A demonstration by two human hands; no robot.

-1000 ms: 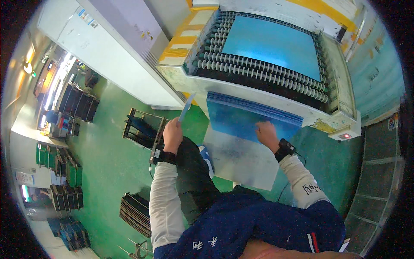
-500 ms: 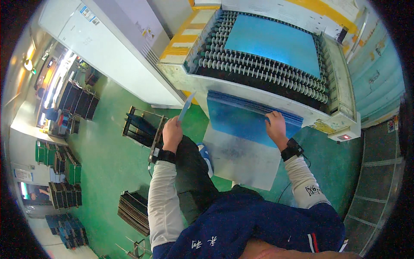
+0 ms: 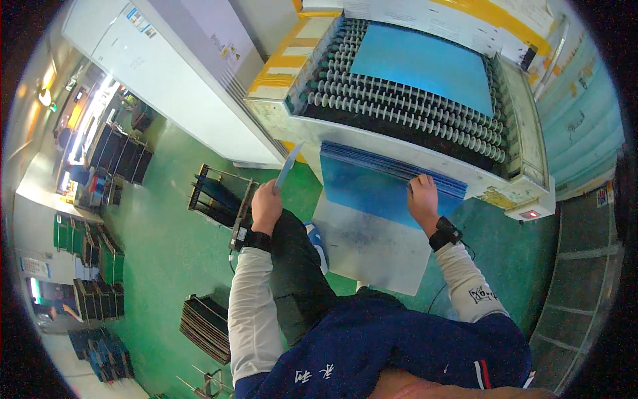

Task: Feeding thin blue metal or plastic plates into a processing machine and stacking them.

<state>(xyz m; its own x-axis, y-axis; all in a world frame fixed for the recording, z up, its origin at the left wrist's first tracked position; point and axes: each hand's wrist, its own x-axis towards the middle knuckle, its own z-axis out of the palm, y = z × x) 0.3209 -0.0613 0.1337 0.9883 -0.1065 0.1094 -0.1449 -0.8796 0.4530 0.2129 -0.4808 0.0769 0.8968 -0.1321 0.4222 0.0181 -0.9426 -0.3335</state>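
While a pale strip (image 3: 288,166) is held by the left hand (image 3: 266,206), with the fingers closed around its lower end, the right hand (image 3: 423,199) is placed at the upper edge of the blue sheets (image 3: 372,183). From the left fist, the strip is pointed toward one o'clock. The right fingers are bent and narrow, but it cannot be told whether a sheet is pinched by them. From the left hand, the sheets are found at between two and three o'clock, near the front of the machine (image 3: 276,120). At twelve o'clock from the sheets, rows of rollers (image 3: 405,121) are seen, and a blue plate (image 3: 425,66) is carried on them. At six o'clock from the sheets, a grey board (image 3: 375,249) is shown, its upper part being covered. At nine o'clock from the left hand, dark panels (image 3: 219,193) are held in a rack (image 3: 244,213).
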